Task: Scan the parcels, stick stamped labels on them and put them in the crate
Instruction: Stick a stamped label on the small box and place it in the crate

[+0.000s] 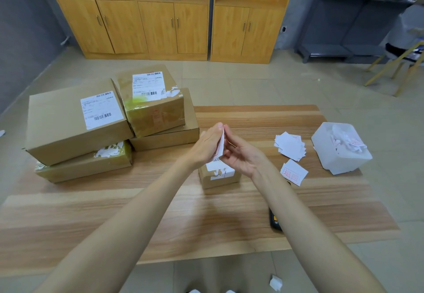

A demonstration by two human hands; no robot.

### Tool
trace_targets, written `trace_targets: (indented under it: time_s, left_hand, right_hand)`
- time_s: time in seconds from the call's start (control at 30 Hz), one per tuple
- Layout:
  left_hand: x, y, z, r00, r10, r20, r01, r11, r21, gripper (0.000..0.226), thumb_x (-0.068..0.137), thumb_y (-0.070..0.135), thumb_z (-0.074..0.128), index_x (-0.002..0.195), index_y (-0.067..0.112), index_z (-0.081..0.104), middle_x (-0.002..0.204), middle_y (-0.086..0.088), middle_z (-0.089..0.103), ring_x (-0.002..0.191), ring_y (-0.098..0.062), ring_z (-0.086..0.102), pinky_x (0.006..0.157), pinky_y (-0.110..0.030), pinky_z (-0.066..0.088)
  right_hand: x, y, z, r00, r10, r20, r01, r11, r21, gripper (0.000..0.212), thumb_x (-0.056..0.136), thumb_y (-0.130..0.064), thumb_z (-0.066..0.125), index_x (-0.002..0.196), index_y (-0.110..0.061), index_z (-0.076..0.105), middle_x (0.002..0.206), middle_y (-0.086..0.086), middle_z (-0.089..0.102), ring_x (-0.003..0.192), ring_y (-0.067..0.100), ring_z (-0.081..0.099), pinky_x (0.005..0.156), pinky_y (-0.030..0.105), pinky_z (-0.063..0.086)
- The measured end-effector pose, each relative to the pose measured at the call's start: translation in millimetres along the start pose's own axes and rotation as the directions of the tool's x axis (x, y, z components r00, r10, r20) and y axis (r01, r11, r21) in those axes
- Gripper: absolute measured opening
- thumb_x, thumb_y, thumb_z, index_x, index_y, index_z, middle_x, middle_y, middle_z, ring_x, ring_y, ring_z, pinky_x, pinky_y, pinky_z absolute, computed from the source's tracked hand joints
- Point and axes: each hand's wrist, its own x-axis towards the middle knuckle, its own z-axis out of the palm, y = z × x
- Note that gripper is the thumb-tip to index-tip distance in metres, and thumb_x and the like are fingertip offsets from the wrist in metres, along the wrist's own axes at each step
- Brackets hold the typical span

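Observation:
Both my hands meet above the middle of the table, pinching one white label [221,146] with red stamp marks between their fingertips. My left hand [210,142] holds its left face, my right hand [243,155] its right edge. Directly below them sits a small brown parcel [218,175] with a torn white sticker on top. A stamped label [294,172] with red characters lies to the right, beside a loose pile of white labels [290,146]. Several larger cardboard parcels [75,120] are stacked at the table's left. The black scanner [274,221] lies half hidden under my right forearm.
A white plastic bin [341,153] full of crumpled paper backing stands at the table's right edge. Wooden cabinets [174,24] line the far wall. A scrap of paper [276,283] lies on the floor near my feet. No crate is in view.

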Motion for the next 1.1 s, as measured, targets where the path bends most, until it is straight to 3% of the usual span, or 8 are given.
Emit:
trace_targets:
  time_s: [0.07,0.23,0.5,0.6,0.7,0.87,1.03,1.1]
  left_hand:
    - [-1,0,0,1.000,0.007,-0.007,-0.007,1.000,0.020,0.037,0.105,0.031,0.017,0.076,0.015,0.035,0.078,-0.006,0.035,0.078,-0.019,0.034,0.084,-0.044,0.036]
    - [-1,-1,4,1.000,-0.013,-0.005,0.014,0.998,0.069,0.037,0.105,0.031,0.017,0.070,0.023,0.028,0.071,0.007,0.032,0.070,-0.009,0.032,0.084,-0.031,0.028]
    - [-5,3,14,0.999,-0.044,-0.005,0.044,0.999,-0.015,0.037,0.105,0.032,0.017,0.071,0.022,0.028,0.073,0.006,0.030,0.071,-0.011,0.030,0.083,-0.036,0.029]
    - [-9,8,20,0.999,-0.049,-0.021,0.046,0.994,-0.100,0.037,0.104,0.034,0.021,0.071,0.019,0.030,0.071,0.000,0.029,0.068,-0.012,0.029,0.073,-0.035,0.029]
    - [-11,13,26,0.998,-0.063,-0.020,0.060,0.988,-0.142,0.039,0.103,0.038,0.022,0.076,0.013,0.036,0.074,-0.008,0.032,0.074,-0.020,0.032,0.076,-0.037,0.031]
    - [-15,16,34,0.997,-0.077,-0.018,0.072,0.983,-0.171,0.038,0.103,0.038,0.020,0.080,0.012,0.035,0.080,-0.009,0.032,0.078,-0.026,0.028,0.079,-0.039,0.030]
    - [-16,16,40,0.996,-0.074,-0.051,0.070,0.995,-0.078,0.036,0.104,0.034,0.018,0.073,0.020,0.028,0.075,-0.004,0.030,0.074,-0.018,0.031,0.084,-0.043,0.034]
    - [-17,15,40,0.997,-0.051,-0.065,0.048,0.997,-0.054,0.035,0.104,0.034,0.019,0.075,0.020,0.031,0.077,-0.001,0.033,0.074,-0.015,0.033,0.085,-0.044,0.034]
  right_hand:
    - [-1,1,0,1.000,-0.018,-0.012,0.018,0.999,-0.026,0.027,0.060,-0.015,0.080,0.080,-0.002,0.069,0.079,0.006,0.061,0.082,0.015,0.053,0.109,0.028,0.029]
    - [-5,2,-4,0.999,-0.033,-0.015,0.032,0.999,-0.037,0.031,0.063,-0.018,0.078,0.088,-0.004,0.066,0.084,0.004,0.061,0.094,0.016,0.052,0.112,0.030,0.027]
    - [-8,-3,-11,1.000,0.031,-0.002,-0.031,1.000,-0.004,0.015,0.061,-0.014,0.079,0.065,-0.001,0.074,0.075,0.006,0.064,0.089,0.015,0.053,0.112,0.031,0.033]
    - [-11,-6,-14,0.998,0.056,0.017,-0.056,0.998,0.005,0.025,0.061,-0.014,0.079,0.078,0.002,0.071,0.085,0.008,0.061,0.098,0.016,0.050,0.112,0.032,0.034]
    - [-12,-7,-17,0.998,0.057,0.021,-0.057,0.998,0.005,0.036,0.064,-0.015,0.078,0.093,0.002,0.065,0.099,0.008,0.058,0.104,0.016,0.048,0.110,0.034,0.037]
    - [-13,-7,-22,0.996,0.086,0.036,-0.087,0.996,0.017,0.035,0.066,-0.015,0.076,0.095,0.001,0.063,0.103,0.007,0.056,0.105,0.015,0.044,0.113,0.031,0.032]
    - [-14,-6,-28,0.997,0.071,0.042,-0.070,0.997,-0.018,0.031,0.069,-0.018,0.075,0.093,0.001,0.065,0.105,0.009,0.055,0.122,0.010,0.047,0.113,0.034,0.033]
    - [-15,-7,-31,0.998,0.047,0.039,-0.043,0.996,-0.081,0.025,0.078,-0.019,0.072,0.095,-0.002,0.065,0.104,0.008,0.058,0.115,0.016,0.054,0.112,0.034,0.035]
